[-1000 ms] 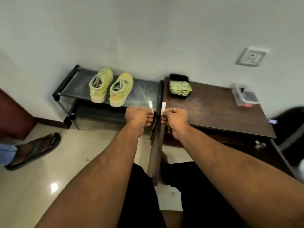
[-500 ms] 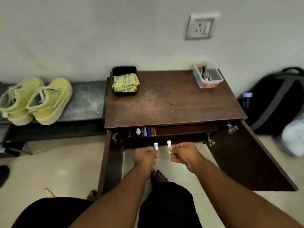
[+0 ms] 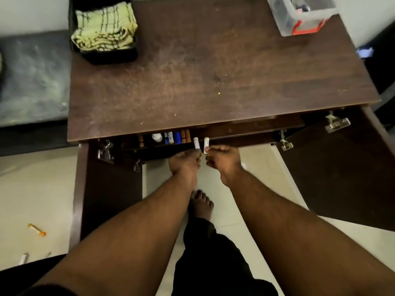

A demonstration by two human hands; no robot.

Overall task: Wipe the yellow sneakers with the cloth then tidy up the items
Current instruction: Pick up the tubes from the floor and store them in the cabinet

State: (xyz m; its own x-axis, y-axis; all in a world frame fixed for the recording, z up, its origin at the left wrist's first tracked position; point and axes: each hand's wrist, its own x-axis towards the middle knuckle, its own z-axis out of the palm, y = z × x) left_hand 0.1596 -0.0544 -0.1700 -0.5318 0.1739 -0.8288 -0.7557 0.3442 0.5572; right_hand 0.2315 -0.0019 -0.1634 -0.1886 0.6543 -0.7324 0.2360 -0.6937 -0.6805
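Note:
The folded yellow-green checked cloth [image 3: 104, 26] lies in a black tray [image 3: 111, 55] on the back left corner of the brown cabinet top [image 3: 213, 67]. The yellow sneakers are out of view, apart from a blurred sliver at the left edge. My left hand [image 3: 184, 162] pinches a small white cylinder [image 3: 196, 143] upright. My right hand [image 3: 222, 161] pinches a second white cylinder [image 3: 206, 143] right beside it. Both hands hover in front of the open shelf [image 3: 171, 137] under the cabinet top, where several small coloured cylinders stand in a row.
Both cabinet doors stand open, the left door [image 3: 111, 184] and the right door [image 3: 342, 171] flanking my arms. A clear plastic box [image 3: 299, 16] sits back right. The grey shoe rack shelf [image 3: 32, 77] is at left. An orange scrap [image 3: 37, 229] lies on the floor near my bare foot [image 3: 201, 204].
The view has closed in on the cabinet and the sneakers have slid out at left. Both hands, still pinching the white cylinders, have come up closer to the open shelf.

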